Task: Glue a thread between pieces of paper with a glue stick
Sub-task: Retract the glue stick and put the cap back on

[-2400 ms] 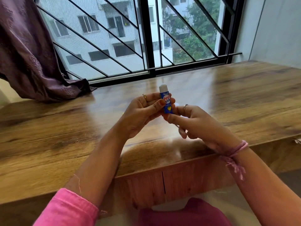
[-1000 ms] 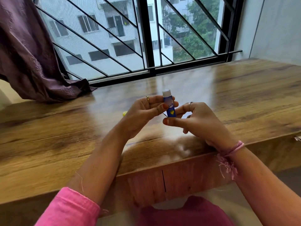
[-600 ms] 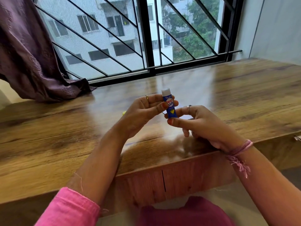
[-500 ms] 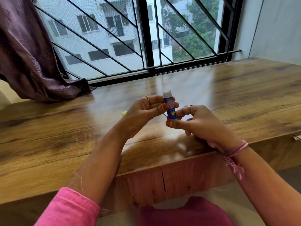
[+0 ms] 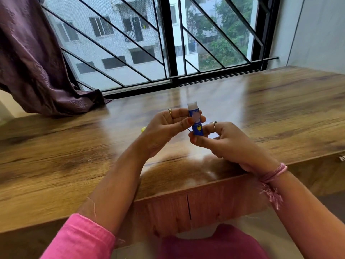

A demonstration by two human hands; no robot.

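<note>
Wooden table, upright glue stick pinched between both hands' fingertips

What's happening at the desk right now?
A person sits at a wooden table by a window, holding a blue glue stick upright over it. The left hand grips the tube's upper part and the right hand pinches its lower end. The white glue tip is exposed. A small yellow object, perhaps the cap, peeks out behind the left hand. No paper or thread is clearly visible.
</note>
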